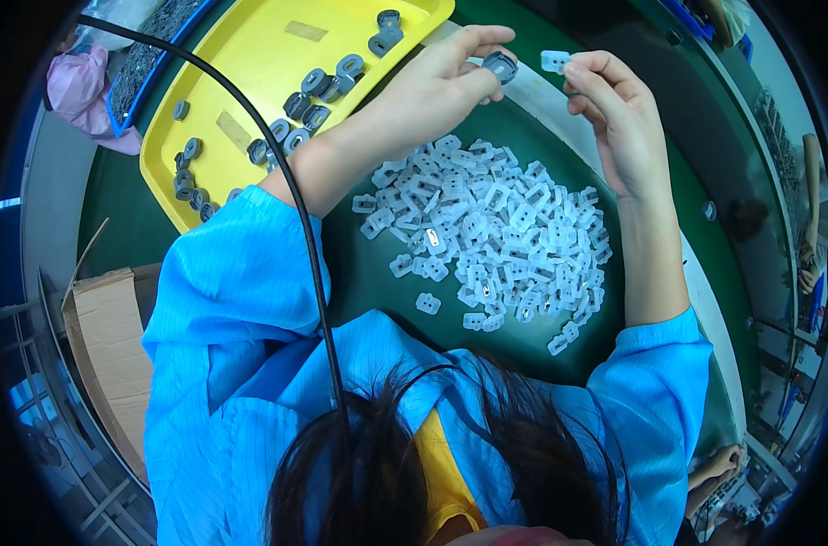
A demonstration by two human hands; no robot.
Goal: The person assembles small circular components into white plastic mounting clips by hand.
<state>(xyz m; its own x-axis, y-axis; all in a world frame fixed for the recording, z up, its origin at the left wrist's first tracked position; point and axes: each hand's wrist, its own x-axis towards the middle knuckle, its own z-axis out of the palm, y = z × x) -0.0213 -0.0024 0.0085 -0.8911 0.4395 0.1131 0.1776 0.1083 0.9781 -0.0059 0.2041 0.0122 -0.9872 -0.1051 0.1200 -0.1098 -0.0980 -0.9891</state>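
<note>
- Overhead, a dark grey ring-shaped part [499, 65] is pinched in the left hand [441, 82], near the yellow tray [250, 64] corner.
- A small white plastic clip [554, 60] is gripped by the right hand [619, 118] fingertips.
- White clips are heaped [491, 232] (loosely) mid green table [368, 273].

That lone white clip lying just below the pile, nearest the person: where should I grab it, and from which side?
Probably pinch the lone white clip across its narrow waist, coming straight down from above. It lies flat on the green mat, apart from the white pile, so its sides look free. The left hand and right hand each already hold a part.
</note>
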